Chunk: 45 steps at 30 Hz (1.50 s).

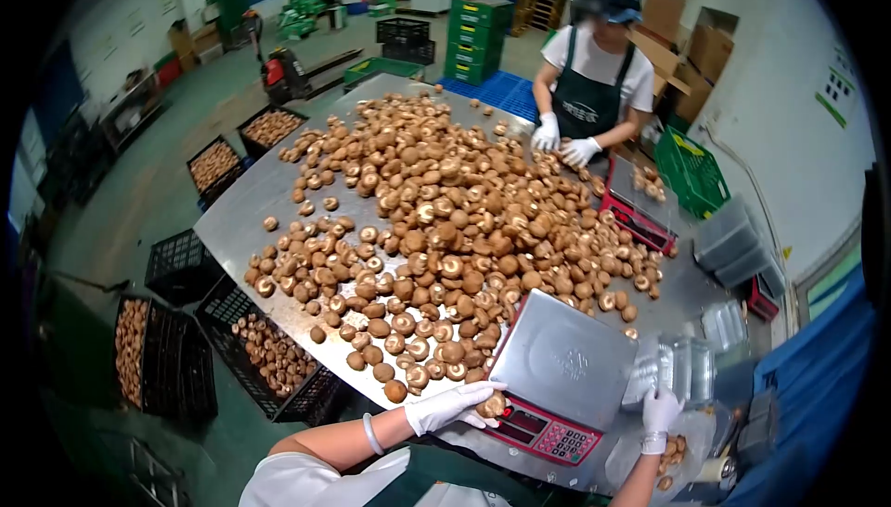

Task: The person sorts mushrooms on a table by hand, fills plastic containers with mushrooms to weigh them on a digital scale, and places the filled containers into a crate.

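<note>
My left hand (453, 409), in a white glove, has its fingers round a brown mushroom (491, 405) at the near edge of the red scale. The scale (573, 359) has a bare metal plate and a keypad facing me. To the right, my gloved right hand (661, 409) pinches the near edge of a clear plastic tray (647, 374). More clear trays (692, 370) stand beside it. A large heap of mushrooms (455, 219) covers much of the metal table (243, 203), with loose ones reaching close to my left hand.
Across the table a co-worker (594, 80) in white gloves handles mushrooms beside a second red scale (639, 215). Black crates (269, 345) of mushrooms stand on the floor at left. A plastic bag (682, 456) with some mushrooms lies near my right wrist. Green crates (478, 38) are stacked behind.
</note>
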Motion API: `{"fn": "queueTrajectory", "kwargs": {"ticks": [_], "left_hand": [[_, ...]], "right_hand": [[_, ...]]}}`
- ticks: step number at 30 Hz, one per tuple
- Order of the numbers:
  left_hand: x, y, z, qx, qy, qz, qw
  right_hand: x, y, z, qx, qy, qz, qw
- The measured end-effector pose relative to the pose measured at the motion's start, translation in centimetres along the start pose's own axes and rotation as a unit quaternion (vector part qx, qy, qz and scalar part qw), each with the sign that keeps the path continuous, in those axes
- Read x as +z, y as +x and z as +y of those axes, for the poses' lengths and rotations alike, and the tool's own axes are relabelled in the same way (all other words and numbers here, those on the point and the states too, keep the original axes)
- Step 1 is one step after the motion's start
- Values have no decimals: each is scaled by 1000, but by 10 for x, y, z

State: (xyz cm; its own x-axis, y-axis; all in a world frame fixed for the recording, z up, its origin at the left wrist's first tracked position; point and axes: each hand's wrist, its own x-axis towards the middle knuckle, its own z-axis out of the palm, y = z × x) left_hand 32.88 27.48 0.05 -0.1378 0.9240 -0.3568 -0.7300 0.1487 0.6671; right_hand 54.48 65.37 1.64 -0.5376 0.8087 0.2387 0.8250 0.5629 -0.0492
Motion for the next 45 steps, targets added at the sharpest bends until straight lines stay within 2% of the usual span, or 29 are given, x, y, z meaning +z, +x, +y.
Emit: {"fn": "queueTrajectory", "kwargs": {"ticks": [3,4,5,6,7,8,9,10,12,13,15,16,18,19,22,24,26,27,28,29,31,32,34,36,37,40,42,44,45], "left_hand": [[-2,0,0,27,37,33,998],[-5,3,-1,30,64,44,997],[-10,8,-2,46,75,31,996],[-4,3,9,70,104,22,992],[4,-2,23,104,181,39,977],[13,-9,38,135,256,57,955],[24,-14,50,224,323,71,917],[32,-17,63,272,391,75,876],[54,-19,85,386,421,59,819],[59,-11,87,384,420,58,820],[68,11,93,503,515,65,692],[69,23,94,504,513,65,692],[57,53,89,378,643,38,665],[47,72,84,356,680,16,641],[29,88,71,351,686,0,638],[14,77,67,393,679,3,620],[-5,47,73,445,660,55,603],[-26,37,70,452,640,89,615],[-41,10,81,421,623,123,648],[-63,-11,88,388,636,149,650],[-121,-47,82,437,635,266,578],[-142,-75,88,382,655,311,573],[-195,-113,93,367,659,424,501],[-224,-159,124,135,688,456,548],[-271,-165,105,201,707,495,463],[-328,-191,110,175,741,476,440],[-348,-198,114,176,744,455,457],[-358,-210,122,152,733,452,485],[-357,-216,127,157,708,451,520]], "right_hand": [[-3,14,28,-8,148,38,988],[1,23,47,1,144,49,988],[0,31,59,50,188,40,980],[44,54,123,14,336,86,938],[1,45,101,16,395,149,906],[-39,40,93,100,395,141,902],[-71,26,63,81,462,169,867],[-91,14,47,69,450,137,880],[-112,-12,-5,-36,407,99,907],[-110,-29,-34,-124,371,95,915],[-102,-62,-93,-291,245,61,923],[-99,-76,-114,-367,155,27,917],[-70,-92,-135,-373,142,-127,908],[-62,-97,-141,-374,143,-130,907],[-55,-101,-151,-397,93,-82,909],[-63,-98,-151,-417,124,-42,899],[-73,-99,-155,-386,146,-68,908],[-71,-99,-150,-344,160,-39,925],[-70,-99,-149,-300,174,-7,938],[-74,-99,-152,-279,174,3,944],[-83,-102,-176,-254,199,24,946],[-84,-104,-190,-240,214,34,946],[-84,-105,-234,-249,267,10,931],[-85,-109,-299,-220,345,-63,910],[-89,-109,-335,-232,348,-118,901],[-61,-111,-435,-316,402,-171,842],[-28,-114,-495,-365,409,-224,806],[-12,-121,-556,-390,330,-263,818],[15,-126,-577,-453,319,-180,813]]}}
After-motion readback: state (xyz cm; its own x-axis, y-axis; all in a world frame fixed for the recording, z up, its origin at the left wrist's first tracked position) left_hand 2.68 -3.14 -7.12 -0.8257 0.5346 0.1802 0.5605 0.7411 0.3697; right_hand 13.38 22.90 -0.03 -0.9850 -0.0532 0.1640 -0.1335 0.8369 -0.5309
